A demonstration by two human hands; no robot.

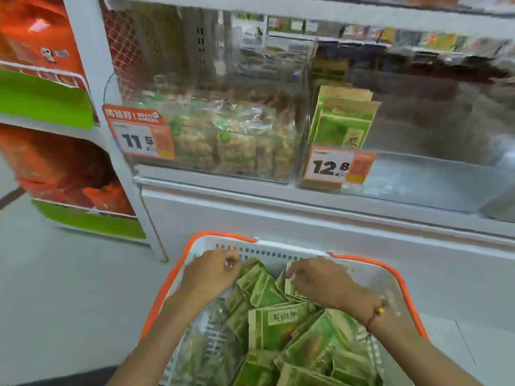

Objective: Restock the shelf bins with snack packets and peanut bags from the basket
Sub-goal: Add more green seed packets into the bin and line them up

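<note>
Both forearms down into white slotted plastic basket (278, 253), orange rim. Left hand (209, 271) at far-left corner, fingers curled, grip unclear. Right hand (317, 282) near far edge, fingers bent onto flat green-and-kraft snack packets (278, 327). Clear peanut bags (234, 137) in left acrylic shelf bin (250, 65).

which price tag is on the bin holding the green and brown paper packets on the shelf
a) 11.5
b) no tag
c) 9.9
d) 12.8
d: the 12.8 price tag hangs on the front of the clear bin where the green and brown paper packets stand; the 11.5 tag fronts the clear peanut bags.
</note>
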